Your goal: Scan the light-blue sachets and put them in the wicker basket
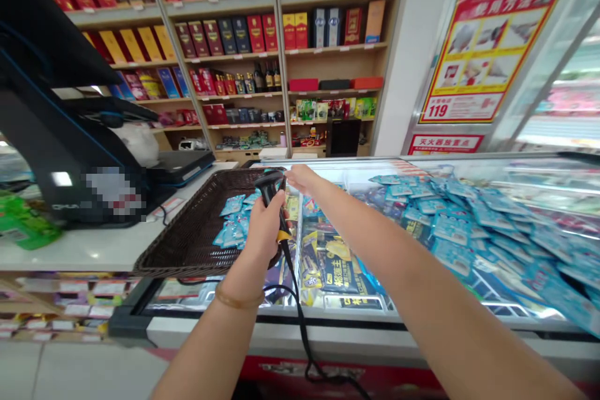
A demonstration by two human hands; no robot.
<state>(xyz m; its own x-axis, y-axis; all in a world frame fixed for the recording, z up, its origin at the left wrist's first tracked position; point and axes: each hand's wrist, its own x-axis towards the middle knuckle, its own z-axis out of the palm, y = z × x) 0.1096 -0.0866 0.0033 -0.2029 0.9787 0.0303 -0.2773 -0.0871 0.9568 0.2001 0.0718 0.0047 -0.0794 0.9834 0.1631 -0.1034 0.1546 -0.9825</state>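
Chest freezer [210,329], glass-topped. Blue packets [452,225] heaped toward its right end. Wicker basket [197,225] at its left end. Left hand [266,225]: fingers wrapped round barcode scanner [269,181], head above them, near basket's right edge. Right hand [302,179] just beside scanner head; fingers partly hidden, grip can't be told.

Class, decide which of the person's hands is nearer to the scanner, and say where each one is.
Left. The left hand grips the scanner by its handle; the right hand is just right of its head, contact unclear.
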